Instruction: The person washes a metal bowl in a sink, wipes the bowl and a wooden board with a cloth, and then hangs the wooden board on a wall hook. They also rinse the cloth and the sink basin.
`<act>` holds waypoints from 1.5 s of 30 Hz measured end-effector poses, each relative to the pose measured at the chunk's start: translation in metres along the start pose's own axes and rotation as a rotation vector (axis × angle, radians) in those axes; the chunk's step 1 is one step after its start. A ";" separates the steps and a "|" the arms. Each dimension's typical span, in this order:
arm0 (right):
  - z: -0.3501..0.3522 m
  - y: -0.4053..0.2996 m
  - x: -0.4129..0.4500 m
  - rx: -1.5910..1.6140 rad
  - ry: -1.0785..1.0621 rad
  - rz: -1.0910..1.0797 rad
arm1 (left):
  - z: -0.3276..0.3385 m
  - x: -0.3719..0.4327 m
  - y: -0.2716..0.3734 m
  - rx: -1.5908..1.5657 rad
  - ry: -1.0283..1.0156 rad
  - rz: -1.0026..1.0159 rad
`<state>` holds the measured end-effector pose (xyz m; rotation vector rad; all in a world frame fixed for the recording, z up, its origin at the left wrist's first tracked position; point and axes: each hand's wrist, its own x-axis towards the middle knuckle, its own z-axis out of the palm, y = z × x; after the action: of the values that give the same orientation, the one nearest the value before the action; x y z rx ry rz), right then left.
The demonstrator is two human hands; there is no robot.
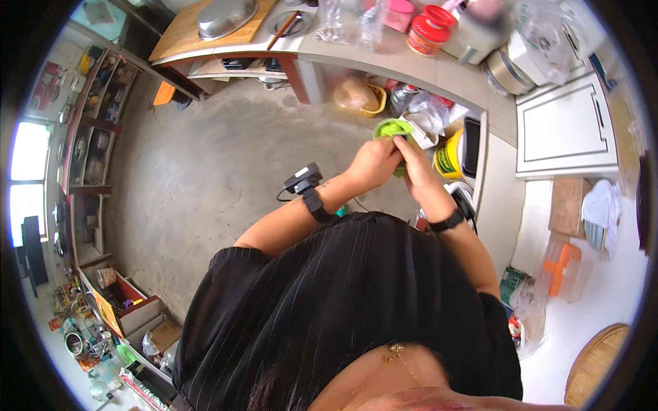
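Note:
Both hands meet in front of my body, above the floor by the counter's open shelf. My left hand (374, 162) is curled with its fingers bent at the near rim of a bright green container (393, 127). Against the other side of that container is my right hand (415, 159), its thumb lying along the top by the left fingers. The container has a pale rim, and its lower part is mostly hidden by the hands. What the green surface inside it is, I cannot tell. Each wrist wears a black strap with a small device (302, 178).
Below the counter (354, 59) are a yellow basket (379, 103), plastic bags (431, 110) and a yellow bucket (450, 156). A red-lidded jar (431, 31) stands on top. To the right is a white cabinet (568, 128); shelves (92, 138) line the left wall beyond the concrete floor (205, 138).

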<state>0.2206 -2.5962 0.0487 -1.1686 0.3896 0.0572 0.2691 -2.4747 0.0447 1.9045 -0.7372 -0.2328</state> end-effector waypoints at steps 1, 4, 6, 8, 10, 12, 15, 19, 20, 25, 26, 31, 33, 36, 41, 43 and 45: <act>0.024 0.003 0.021 -0.041 -0.019 -0.017 | -0.025 0.000 -0.011 -0.007 0.067 0.015; 0.085 0.018 0.074 -0.119 -0.177 -0.063 | -0.084 -0.011 -0.042 0.007 0.194 -0.016; 0.123 0.023 0.102 -0.163 -0.267 -0.080 | -0.119 -0.014 -0.059 0.109 0.303 -0.005; 0.150 0.039 0.135 -0.274 -0.406 -0.165 | -0.152 -0.020 -0.068 0.144 0.362 -0.104; 0.194 0.046 0.151 -0.254 -0.463 0.015 | -0.188 -0.032 -0.076 0.155 0.423 -0.333; 0.235 0.056 0.174 -0.322 -0.541 0.179 | -0.212 -0.040 -0.093 0.053 0.563 -0.457; 0.292 0.063 0.213 -0.175 -0.770 0.309 | -0.246 -0.033 -0.103 0.078 0.865 -0.480; 0.333 0.055 0.285 -0.352 -0.907 0.209 | -0.304 -0.028 -0.157 -0.074 0.939 -0.512; 0.325 0.062 0.322 -0.348 -0.783 0.083 | -0.316 -0.024 -0.163 -0.071 0.995 -0.598; 0.171 0.004 0.515 -0.607 0.370 -0.390 | -0.372 -0.069 -0.200 -0.413 1.144 -0.715; 0.097 -0.001 0.575 -0.678 0.515 -0.322 | -0.381 -0.071 -0.206 -0.464 1.146 -0.729; -0.011 -0.031 0.650 -0.304 0.483 -0.096 | -0.399 -0.088 -0.222 -0.543 1.339 -0.920; -0.001 -0.033 0.655 -0.370 0.373 -0.019 | -0.400 -0.092 -0.220 -0.568 1.406 -0.944; 0.038 -0.034 0.628 -0.743 0.289 0.123 | -0.396 -0.095 -0.230 -0.597 1.379 -0.959; 0.060 -0.070 0.548 -0.628 -0.040 -0.096 | -0.381 -0.095 -0.230 -0.590 1.322 -0.928; 0.091 -0.094 0.488 -0.561 -0.133 -0.207 | -0.372 -0.093 -0.226 -0.667 1.332 -0.877; 0.082 -0.106 0.455 -0.540 -0.154 -0.193 | -0.358 -0.102 -0.226 -0.692 1.324 -0.838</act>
<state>0.6925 -2.6357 0.0205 -1.7183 0.1211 0.0869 0.4444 -2.0796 -0.0105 1.1740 0.9344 0.2534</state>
